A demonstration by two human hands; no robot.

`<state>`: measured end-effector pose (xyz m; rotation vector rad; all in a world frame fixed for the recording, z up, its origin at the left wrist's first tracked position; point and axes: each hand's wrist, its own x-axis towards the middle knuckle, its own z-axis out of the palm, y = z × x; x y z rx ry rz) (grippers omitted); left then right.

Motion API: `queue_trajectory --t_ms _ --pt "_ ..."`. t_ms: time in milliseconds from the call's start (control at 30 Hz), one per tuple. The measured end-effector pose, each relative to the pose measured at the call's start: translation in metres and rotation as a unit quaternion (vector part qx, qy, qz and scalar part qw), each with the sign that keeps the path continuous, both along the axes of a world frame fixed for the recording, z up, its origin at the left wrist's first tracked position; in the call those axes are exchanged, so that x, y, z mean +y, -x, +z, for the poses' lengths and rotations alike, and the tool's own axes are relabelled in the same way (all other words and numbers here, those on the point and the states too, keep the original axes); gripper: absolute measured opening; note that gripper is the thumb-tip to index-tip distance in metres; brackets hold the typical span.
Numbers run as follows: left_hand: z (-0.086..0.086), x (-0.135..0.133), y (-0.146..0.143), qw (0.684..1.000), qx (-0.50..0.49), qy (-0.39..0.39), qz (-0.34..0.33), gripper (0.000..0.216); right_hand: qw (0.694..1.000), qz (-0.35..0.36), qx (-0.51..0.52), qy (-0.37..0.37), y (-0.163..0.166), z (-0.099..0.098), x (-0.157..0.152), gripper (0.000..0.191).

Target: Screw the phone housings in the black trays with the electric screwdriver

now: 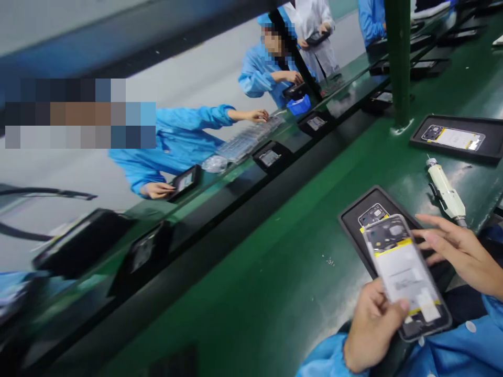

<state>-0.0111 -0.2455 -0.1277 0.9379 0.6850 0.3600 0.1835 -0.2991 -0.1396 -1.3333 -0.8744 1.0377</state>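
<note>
My left hand (373,324) grips an opened smartphone (401,272) by its lower left side, thumb over the edge. Its inside faces me: dark parts at the top, a pale battery area and yellow strips. Just right of the phone is my right hand (459,251), fingers stretched and apart, nothing seen in it; whether a fingertip touches the phone edge I cannot tell. Partly covered by the held phone, a black tray (349,220) lies on the green table with a second opened phone (371,213) in it.
A white electric screwdriver (446,191) lies beyond my right hand. Farther back sits another black tray (495,149) with an opened phone (456,137). Tiny screws (329,260) are scattered on the green table (267,283). A green post (400,68) rises from it. Opposite, co-workers in blue handle trays along a line.
</note>
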Motion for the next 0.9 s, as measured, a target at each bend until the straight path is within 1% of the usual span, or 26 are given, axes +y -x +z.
queue_trajectory --t_ms 33,100,200,300,367,467,533,600,667,733,833,900 --pt "-0.001 -0.003 -0.01 1.0 -0.011 0.006 -0.027 0.045 0.999 0.013 0.042 0.013 -0.001 0.001 0.002 0.057" --pt "-0.006 -0.006 -0.029 0.998 -0.03 0.015 -0.059 0.048 0.996 0.006 0.084 0.029 -0.007 0.001 0.007 0.065" --pt "-0.016 -0.004 -0.052 0.996 -0.06 0.032 -0.058 0.051 0.993 -0.041 0.106 0.027 -0.02 -0.001 0.015 0.07" --pt "-0.022 0.003 -0.062 0.994 -0.085 0.05 -0.057 0.061 0.991 -0.067 0.117 0.022 -0.033 -0.002 0.023 0.073" --pt "-0.021 0.008 -0.064 0.991 -0.096 0.056 -0.077 0.069 0.99 -0.079 0.118 0.014 -0.04 -0.002 0.027 0.07" --pt "-0.02 0.013 -0.062 0.988 -0.092 0.062 -0.107 0.084 0.989 -0.091 0.119 0.005 -0.047 -0.002 0.031 0.06" --pt "-0.022 0.014 -0.06 0.989 -0.074 0.067 -0.112 0.094 0.986 -0.103 0.134 0.004 -0.049 -0.001 0.033 0.053" --pt "-0.028 0.015 -0.058 0.99 -0.057 0.072 -0.111 0.099 0.981 -0.116 0.156 0.007 -0.05 0.0 0.033 0.049" --pt "-0.033 0.015 -0.058 0.99 -0.045 0.07 -0.11 0.099 0.977 -0.122 0.173 0.009 -0.05 0.001 0.034 0.045" --pt "-0.032 0.015 -0.061 0.992 -0.031 0.058 -0.104 0.097 0.976 -0.123 0.18 0.005 -0.05 0.0 0.035 0.042" --pt "-0.021 0.014 -0.066 0.996 0.023 0.025 -0.085 0.088 0.976 -0.122 0.183 -0.006 -0.051 -0.003 0.038 0.037" --pt "-0.013 0.013 -0.069 0.995 0.07 -0.004 -0.075 0.084 0.979 -0.127 0.162 -0.006 -0.053 -0.002 0.039 0.036"
